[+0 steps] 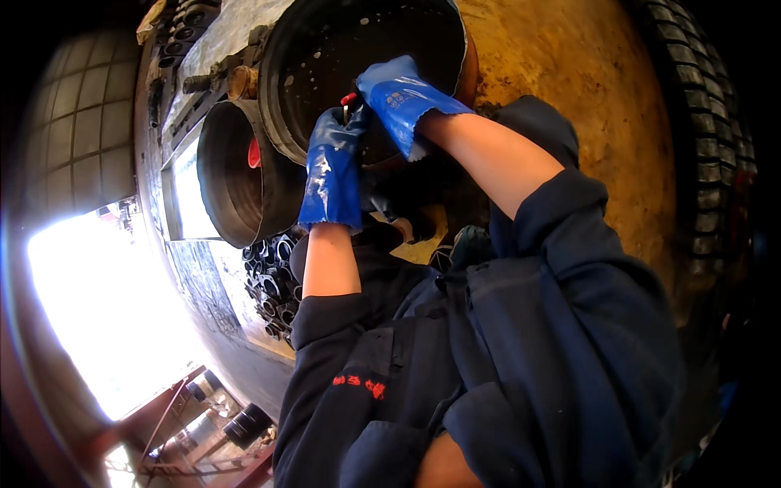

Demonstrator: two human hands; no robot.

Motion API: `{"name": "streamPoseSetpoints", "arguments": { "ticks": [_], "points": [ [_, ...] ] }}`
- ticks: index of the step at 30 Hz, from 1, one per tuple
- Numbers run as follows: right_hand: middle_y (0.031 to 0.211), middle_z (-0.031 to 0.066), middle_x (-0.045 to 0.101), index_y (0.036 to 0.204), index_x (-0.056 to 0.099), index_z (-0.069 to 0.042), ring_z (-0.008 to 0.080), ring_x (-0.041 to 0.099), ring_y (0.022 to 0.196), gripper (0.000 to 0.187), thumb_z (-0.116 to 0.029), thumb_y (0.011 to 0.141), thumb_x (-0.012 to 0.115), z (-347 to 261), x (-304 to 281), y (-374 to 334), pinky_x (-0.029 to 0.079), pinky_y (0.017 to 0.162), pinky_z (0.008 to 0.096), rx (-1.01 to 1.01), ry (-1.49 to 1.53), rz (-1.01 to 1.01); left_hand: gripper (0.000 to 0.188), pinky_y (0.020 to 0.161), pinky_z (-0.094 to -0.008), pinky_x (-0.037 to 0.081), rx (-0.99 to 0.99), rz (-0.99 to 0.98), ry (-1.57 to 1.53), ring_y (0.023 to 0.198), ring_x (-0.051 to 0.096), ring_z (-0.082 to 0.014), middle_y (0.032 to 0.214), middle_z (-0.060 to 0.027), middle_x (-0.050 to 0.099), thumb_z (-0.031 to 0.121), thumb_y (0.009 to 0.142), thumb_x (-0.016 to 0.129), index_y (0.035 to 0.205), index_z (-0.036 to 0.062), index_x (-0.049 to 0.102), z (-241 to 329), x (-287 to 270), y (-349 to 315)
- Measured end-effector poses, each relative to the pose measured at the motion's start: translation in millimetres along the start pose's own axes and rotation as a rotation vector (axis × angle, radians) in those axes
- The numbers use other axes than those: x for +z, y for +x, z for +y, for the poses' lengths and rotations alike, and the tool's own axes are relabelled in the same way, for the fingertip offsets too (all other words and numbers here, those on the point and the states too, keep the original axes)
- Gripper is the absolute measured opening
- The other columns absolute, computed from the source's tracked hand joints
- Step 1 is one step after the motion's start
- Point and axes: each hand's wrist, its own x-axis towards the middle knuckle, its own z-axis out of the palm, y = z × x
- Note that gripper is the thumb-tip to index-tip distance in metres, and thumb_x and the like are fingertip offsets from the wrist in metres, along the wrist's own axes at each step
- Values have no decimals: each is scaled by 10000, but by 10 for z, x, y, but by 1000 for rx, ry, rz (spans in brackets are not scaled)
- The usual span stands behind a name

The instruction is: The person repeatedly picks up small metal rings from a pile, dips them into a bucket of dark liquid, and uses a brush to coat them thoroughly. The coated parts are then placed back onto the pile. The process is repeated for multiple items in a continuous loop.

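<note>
Left hand (331, 150) curls round a small red-ended piece (349, 98) over the near rim of the drum (281, 122). Piece lies just left of my bent right hand (403, 93); its grip's hidden, can't tell. Long axis unclear.

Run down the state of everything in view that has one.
Large tub: open-topped, dark inside with pale flecks
Left hand: gloved, appears closed on the red-tipped piece
Right hand: gloved, over the large tub; grip hidden
Smaller tub: open, red object inside
Dark ring-shaped parts: heaped
Sleeves: pushed up, forearms bare
</note>
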Motion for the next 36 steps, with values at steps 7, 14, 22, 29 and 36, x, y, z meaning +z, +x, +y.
{"name": "streamPoseSetpoints", "arguments": {
  "ticks": [7,14,22,29,36],
  "points": [
    [1242,34,732,1263,731,-184,233,717,1130,301,-204,987,613,-9,-87,-79,578,901,350,14,3,-41,635,815,-393,534,-34,-37,62,895,712,-299,982,-204,731,558,923,688,1166,-29,695,142,-71,-69],
    [1241,28,732,1264,729,-177,236,719,1122,302,-194,991,601,-18,-131,-90,584,883,334,16,-11,-76,630,848,-385,536,59,14,28,934,716,-297,1018,-206,740,533,926,700,1199,-35,688,6,-42,-9],
    [1212,11,743,1264,731,-197,213,730,1096,306,-205,963,676,-26,-107,-81,594,850,326,30,-19,-63,637,850,-384,538,54,18,34,937,715,-300,1039,-208,740,530,928,702,1218,-36,680,0,-38,-36],
    [1195,12,749,1251,738,-195,214,731,1090,297,-202,961,678,3,-59,-59,595,840,321,33,-22,-45,637,838,-385,541,-8,3,-24,923,717,-280,1020,-185,741,536,927,702,1226,-27,681,280,-117,-219],
    [1210,31,743,1239,746,-174,241,717,1116,304,-213,945,679,-14,-47,-40,558,857,405,-4,0,-32,655,821,-388,546,-3,-36,18,901,717,-282,998,-178,741,564,905,716,1195,-22,688,-59,-26,48]
  ]
}}
